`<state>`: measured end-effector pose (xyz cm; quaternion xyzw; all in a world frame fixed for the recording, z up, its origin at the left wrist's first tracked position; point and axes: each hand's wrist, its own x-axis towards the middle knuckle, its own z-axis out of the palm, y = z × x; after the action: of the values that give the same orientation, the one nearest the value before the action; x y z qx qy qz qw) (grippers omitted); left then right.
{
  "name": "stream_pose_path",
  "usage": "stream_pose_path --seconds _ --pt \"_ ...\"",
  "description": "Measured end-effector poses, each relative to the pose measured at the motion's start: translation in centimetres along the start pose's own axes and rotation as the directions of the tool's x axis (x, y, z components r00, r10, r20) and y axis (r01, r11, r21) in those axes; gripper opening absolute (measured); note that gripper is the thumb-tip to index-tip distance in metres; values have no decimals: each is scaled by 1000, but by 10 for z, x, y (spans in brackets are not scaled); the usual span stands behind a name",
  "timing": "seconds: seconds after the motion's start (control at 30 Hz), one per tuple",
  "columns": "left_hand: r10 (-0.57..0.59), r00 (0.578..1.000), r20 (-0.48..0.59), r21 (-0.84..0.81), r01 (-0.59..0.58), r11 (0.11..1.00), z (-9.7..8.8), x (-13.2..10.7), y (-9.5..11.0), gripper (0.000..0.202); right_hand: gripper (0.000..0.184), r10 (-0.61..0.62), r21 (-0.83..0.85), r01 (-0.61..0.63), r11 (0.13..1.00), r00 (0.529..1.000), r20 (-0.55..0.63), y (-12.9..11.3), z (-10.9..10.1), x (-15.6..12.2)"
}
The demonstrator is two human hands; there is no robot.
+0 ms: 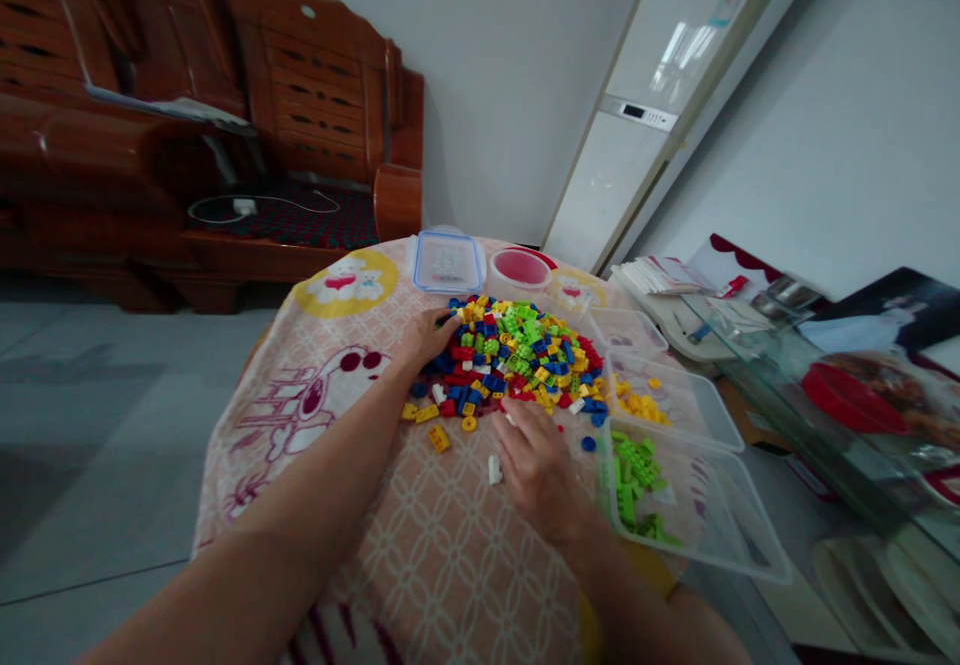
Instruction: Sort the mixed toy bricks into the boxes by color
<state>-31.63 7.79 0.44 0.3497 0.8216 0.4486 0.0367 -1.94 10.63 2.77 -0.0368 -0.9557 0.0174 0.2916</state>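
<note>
A heap of mixed toy building bricks [517, 345] in red, blue, yellow, green and white lies on the cloth. At its left edge is my left hand [429, 335], fingers bent together against the bricks; what the fingertips hold, if anything, is hidden. My right hand [536, 460] is at the heap's front edge, fingers curled, with a small white brick showing at the fingertips. Just left of that hand, a separate white brick [494, 469] lies on the cloth. A few yellow bricks [439, 437] and a blue round piece [589, 444] lie loose nearby.
Right of the heap stand clear plastic boxes: one with green bricks [637, 480], one with yellow bricks [641, 405]. Behind are a blue-edged lidded box [448, 263] and a pink-lined tub [520, 269]. A cluttered glass table [810, 415] is at right, a wooden bench [315, 95] at left.
</note>
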Motion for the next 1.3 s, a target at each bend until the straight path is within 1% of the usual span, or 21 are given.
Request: stream_pose_path --seconds 0.1,0.2,0.27,0.37,0.43,0.5,0.63,0.7,0.77,0.93,1.03,1.13,1.23,1.3 --pt "10 1000 2 -9 -10 1000 -4 0 0 45 37 -84 26 83 996 994 74 -20 14 3" --pt "12 999 36 -42 -10 999 -11 1 -3 45 38 -125 51 119 992 984 125 -29 26 8" --pt "11 998 55 -110 -5 994 -17 1 -6 45 39 -143 69 133 989 978 150 -32 32 13" --pt "-22 999 28 -254 28 967 -22 -1 -8 51 41 -168 83 156 984 970 178 -37 39 22" --pt "-62 998 15 -348 63 935 -24 -2 -9 59 43 -187 82 174 981 965 184 -40 45 29" --pt "-96 995 28 -426 99 899 -24 -4 -9 67 43 -196 79 184 980 962 192 -43 51 34" --pt "-143 988 55 -511 151 846 -22 -2 -11 73 45 -197 67 186 980 955 223 -48 60 39" --pt "-140 988 61 -517 151 843 -22 -1 -13 72 46 -208 61 199 978 948 243 -49 62 40" --pt "-126 990 62 -493 140 859 -21 1 -15 70 45 -217 50 211 976 941 259 -50 64 40" --pt "-102 994 46 -417 112 902 -19 1 -15 64 41 -182 29 182 983 936 300 -50 68 42" --pt "-102 994 43 -393 110 913 -18 0 -15 64 42 -187 45 181 982 940 284 -49 67 41" --pt "-80 996 33 -393 87 916 -16 1 -16 64 37 -187 67 176 982 950 248 -45 60 35" --pt "-66 997 28 -378 71 923 -15 2 -20 60 28 -174 60 165 985 953 248 -38 47 23" --pt "-56 998 32 -356 64 932 -14 4 -22 56 26 -176 54 168 984 954 244 -32 38 15"
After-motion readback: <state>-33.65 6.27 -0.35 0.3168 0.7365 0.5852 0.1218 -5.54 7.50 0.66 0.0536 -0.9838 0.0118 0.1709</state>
